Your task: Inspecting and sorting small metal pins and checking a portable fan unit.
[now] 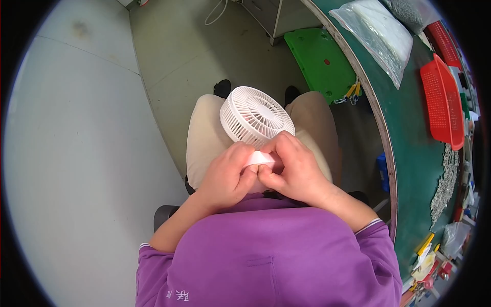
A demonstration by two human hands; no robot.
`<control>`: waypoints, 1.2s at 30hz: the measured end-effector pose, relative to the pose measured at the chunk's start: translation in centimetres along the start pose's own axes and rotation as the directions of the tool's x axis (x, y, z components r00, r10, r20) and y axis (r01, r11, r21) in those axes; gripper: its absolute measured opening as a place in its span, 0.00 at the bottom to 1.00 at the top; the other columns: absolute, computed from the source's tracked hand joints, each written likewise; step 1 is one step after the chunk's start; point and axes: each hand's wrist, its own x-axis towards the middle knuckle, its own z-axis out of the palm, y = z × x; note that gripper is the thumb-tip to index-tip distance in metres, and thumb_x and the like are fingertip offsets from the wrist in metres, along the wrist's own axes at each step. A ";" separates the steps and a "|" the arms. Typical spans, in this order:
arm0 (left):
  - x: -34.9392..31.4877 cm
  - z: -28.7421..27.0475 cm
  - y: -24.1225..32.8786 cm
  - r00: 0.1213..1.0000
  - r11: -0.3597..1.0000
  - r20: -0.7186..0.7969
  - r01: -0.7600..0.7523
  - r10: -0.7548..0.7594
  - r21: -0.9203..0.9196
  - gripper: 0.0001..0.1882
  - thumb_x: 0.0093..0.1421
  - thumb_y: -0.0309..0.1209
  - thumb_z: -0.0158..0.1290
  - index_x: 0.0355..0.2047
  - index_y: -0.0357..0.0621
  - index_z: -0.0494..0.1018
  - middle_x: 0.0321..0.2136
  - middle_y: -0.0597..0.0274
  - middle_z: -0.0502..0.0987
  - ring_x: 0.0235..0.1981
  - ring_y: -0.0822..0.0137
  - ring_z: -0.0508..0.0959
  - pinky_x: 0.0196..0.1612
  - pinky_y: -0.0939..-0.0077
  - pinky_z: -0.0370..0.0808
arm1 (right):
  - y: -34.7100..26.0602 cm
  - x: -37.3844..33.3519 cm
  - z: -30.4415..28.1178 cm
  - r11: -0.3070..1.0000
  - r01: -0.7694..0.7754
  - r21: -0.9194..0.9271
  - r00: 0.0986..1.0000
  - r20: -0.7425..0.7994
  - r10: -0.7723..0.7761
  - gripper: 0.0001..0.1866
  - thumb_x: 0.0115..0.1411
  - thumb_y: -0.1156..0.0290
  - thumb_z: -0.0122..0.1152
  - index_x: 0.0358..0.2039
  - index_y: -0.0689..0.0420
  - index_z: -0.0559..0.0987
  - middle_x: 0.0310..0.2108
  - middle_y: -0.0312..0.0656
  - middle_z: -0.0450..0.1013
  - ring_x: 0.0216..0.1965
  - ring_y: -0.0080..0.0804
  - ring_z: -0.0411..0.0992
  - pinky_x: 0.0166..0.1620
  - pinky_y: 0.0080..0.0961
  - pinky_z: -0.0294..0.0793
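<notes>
A round white fan (263, 113) with a slatted grille rests on my lap, tilted, its grille facing up and away from me. Close to my body is a smooth white part (260, 158), gripped from both sides. It seems to join the fan, but my fingers hide the link. My left hand (231, 173) closes on its left side, thumb pressed to the near edge. On the other side my right hand (292, 163) is closed too, fingers curled over the top and thumb at the near edge.
To my right curves a green-topped workbench (376, 97). On it lie a clear plastic bag (377, 33), a red basket (441, 102), a heap of small metal parts (446, 184) and yellow-handled tools (424, 244). A green board (322, 61) and pliers (352, 93) sit lower down. Left stands a pale wall (87, 153).
</notes>
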 end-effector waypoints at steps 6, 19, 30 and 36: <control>-0.1 0.3 -0.6 1.000 1.000 -0.009 0.017 -0.017 -0.001 0.14 0.55 0.28 0.48 0.41 0.36 0.64 0.35 0.47 0.69 0.36 0.47 0.72 0.37 0.59 0.70 | 0.5 0.4 0.3 0.998 0.055 -0.035 0.998 0.013 -0.054 0.13 0.49 0.70 0.60 0.32 0.59 0.68 0.30 0.45 0.67 0.33 0.45 0.68 0.37 0.38 0.70; -0.4 0.9 -0.7 0.991 0.992 -0.057 0.119 -0.121 -0.044 0.15 0.53 0.31 0.51 0.39 0.38 0.66 0.32 0.49 0.71 0.34 0.47 0.73 0.37 0.59 0.71 | 0.6 0.2 0.4 1.000 -0.010 0.011 0.997 0.078 0.009 0.12 0.50 0.73 0.60 0.34 0.60 0.69 0.32 0.44 0.68 0.35 0.43 0.70 0.37 0.32 0.71; 1.0 0.1 -2.6 0.934 0.836 0.073 0.346 -0.350 -0.425 0.09 0.61 0.30 0.51 0.39 0.39 0.68 0.30 0.63 0.71 0.30 0.74 0.72 0.32 0.77 0.70 | 3.3 0.4 -0.4 0.917 -0.238 0.321 0.963 0.201 0.179 0.18 0.64 0.68 0.53 0.54 0.59 0.69 0.46 0.42 0.71 0.42 0.24 0.71 0.44 0.19 0.70; 1.0 0.4 -3.3 0.901 0.793 -0.041 0.358 -0.432 -0.493 0.07 0.58 0.29 0.54 0.33 0.39 0.69 0.25 0.68 0.72 0.29 0.78 0.70 0.33 0.81 0.69 | 6.0 -1.1 -2.0 0.668 -0.464 0.582 0.885 0.280 0.372 0.20 0.69 0.64 0.44 0.57 0.60 0.67 0.50 0.42 0.70 0.51 0.28 0.69 0.56 0.28 0.66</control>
